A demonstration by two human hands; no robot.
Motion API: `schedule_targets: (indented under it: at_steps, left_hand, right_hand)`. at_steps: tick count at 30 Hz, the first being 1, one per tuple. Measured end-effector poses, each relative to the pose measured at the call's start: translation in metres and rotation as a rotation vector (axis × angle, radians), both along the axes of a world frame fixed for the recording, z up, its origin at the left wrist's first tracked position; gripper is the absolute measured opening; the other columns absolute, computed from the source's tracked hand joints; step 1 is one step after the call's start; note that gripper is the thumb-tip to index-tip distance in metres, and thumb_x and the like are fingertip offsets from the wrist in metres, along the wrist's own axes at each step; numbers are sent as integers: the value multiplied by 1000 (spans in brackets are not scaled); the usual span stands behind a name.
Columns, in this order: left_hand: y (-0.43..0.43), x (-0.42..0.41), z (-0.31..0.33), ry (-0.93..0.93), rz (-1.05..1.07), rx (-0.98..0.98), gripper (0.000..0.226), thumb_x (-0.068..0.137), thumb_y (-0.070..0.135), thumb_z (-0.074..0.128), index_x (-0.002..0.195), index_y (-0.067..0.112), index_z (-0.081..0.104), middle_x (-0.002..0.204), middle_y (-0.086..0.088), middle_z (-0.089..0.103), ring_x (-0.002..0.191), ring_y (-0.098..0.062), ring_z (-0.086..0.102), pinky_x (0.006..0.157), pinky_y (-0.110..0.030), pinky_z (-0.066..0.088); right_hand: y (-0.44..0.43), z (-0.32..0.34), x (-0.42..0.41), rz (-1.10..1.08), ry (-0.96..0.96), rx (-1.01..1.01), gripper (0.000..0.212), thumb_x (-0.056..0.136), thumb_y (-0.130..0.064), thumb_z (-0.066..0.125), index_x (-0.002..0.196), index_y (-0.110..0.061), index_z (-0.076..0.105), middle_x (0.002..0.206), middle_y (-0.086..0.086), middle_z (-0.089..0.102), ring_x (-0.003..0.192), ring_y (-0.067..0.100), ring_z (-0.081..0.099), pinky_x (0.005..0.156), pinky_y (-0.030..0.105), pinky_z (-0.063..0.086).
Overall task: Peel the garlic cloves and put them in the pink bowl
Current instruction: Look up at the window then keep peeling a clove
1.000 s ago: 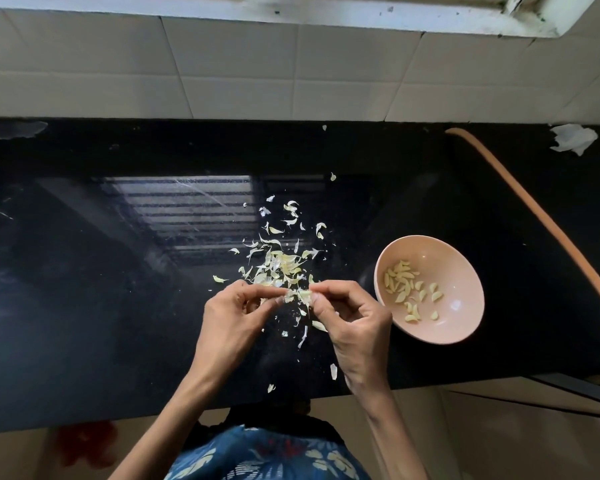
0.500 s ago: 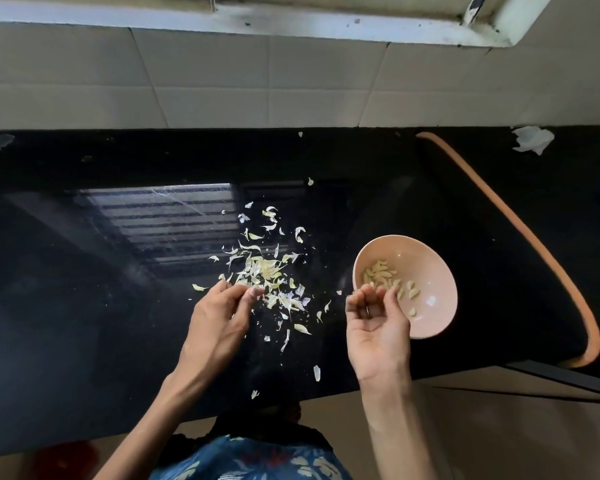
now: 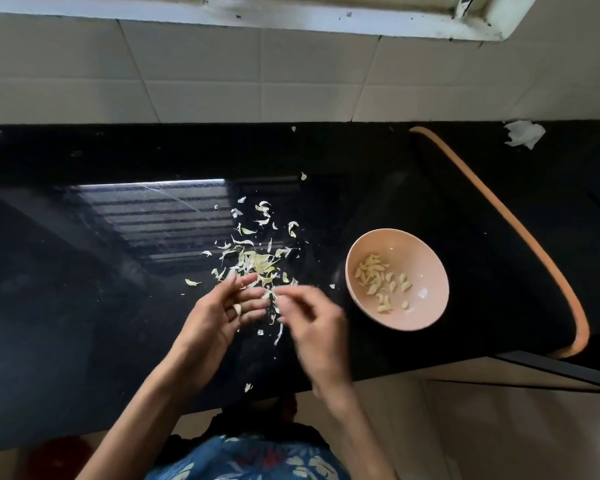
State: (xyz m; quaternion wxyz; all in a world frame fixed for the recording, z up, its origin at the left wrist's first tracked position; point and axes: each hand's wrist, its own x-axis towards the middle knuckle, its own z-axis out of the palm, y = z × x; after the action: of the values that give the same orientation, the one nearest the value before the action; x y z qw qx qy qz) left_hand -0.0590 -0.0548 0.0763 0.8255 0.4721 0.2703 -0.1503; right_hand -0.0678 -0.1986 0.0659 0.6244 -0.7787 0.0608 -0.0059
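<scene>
My left hand (image 3: 219, 311) hovers over the black counter (image 3: 84, 306) and holds a small garlic clove (image 3: 237, 309) against its fingers. My right hand (image 3: 310, 318) is motion-blurred just to its right, fingers loosely curled with their tips toward the left hand; I see nothing in it. Right of both hands stands the pink bowl (image 3: 430, 261), with several peeled cloves (image 3: 373, 273) lying in it. A scatter of pale garlic skins (image 3: 257, 261) lies on the counter just beyond my fingertips.
An orange strip (image 3: 520, 230) curves along the counter's right side, past the bowl. A crumpled white scrap (image 3: 523, 133) lies at the back right by the tiled wall (image 3: 291, 81). The counter's front edge runs just below my wrists.
Half a second ago my right hand was at the bowl's near rim; it has swung back left to meet my left hand. The left hand has turned and now shows a clove.
</scene>
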Motion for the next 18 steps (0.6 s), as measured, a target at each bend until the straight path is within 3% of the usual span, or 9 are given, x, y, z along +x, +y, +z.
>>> schedule_targets:
  at_steps: [2, 4, 7, 10, 13, 15, 18]
  left_hand:
    - [-1, 0, 2, 33, 14, -131, 44, 99, 38, 46, 123, 4, 61, 110, -13, 73, 88, -15, 69, 65, -21, 58]
    - [-1, -3, 1, 43, 41, -169, 45, 101, 35, 44, 126, 1, 60, 122, -18, 69, 100, -18, 65, 64, -21, 59]
    - [-5, -8, -3, 39, 70, -140, 41, 101, 26, 44, 129, -1, 58, 127, -20, 66, 112, -23, 61, 81, -22, 58]
    - [-7, -11, -2, -12, 39, -17, 33, 103, 17, 44, 124, 0, 62, 119, -16, 71, 103, -19, 69, 87, -25, 57]
    - [1, -12, -1, -94, 18, 295, 21, 97, 18, 61, 105, 3, 73, 95, -15, 77, 90, -26, 74, 80, -30, 61]
    - [10, -14, -2, -116, 5, 570, 13, 85, 22, 77, 86, 9, 78, 78, -9, 77, 76, -22, 74, 70, -30, 61]
    - [21, -17, -9, -151, -48, 896, 22, 69, 31, 90, 68, 18, 72, 64, 4, 72, 57, -3, 62, 55, -18, 50]
  right_hand:
    - [16, -10, -4, 198, -86, -246, 22, 85, -20, 73, 107, -17, 77, 102, -7, 67, 93, 5, 64, 85, 24, 54]
    - [23, -17, -3, 208, -142, -325, 23, 84, -19, 74, 106, -13, 77, 99, -3, 65, 91, 9, 63, 83, 28, 55]
    - [21, -19, 2, 156, -225, -361, 13, 81, -18, 72, 91, -13, 79, 87, -1, 68, 86, 13, 64, 81, 27, 52]
    - [19, -17, 8, 142, -215, -311, 6, 83, -13, 71, 83, -13, 76, 85, -1, 71, 83, 12, 66, 79, 22, 51]
    - [8, -10, 14, 46, 61, 25, 7, 92, -7, 68, 87, -11, 71, 79, 5, 74, 66, 16, 70, 63, 30, 60]
    - [-8, -7, 15, -36, 183, 212, 6, 90, -2, 69, 88, -8, 70, 71, 11, 72, 58, 20, 68, 56, 28, 59]
    - [-36, -16, 8, -95, 195, 121, 15, 81, 3, 77, 84, -11, 75, 68, 2, 73, 60, 14, 68, 57, 24, 58]
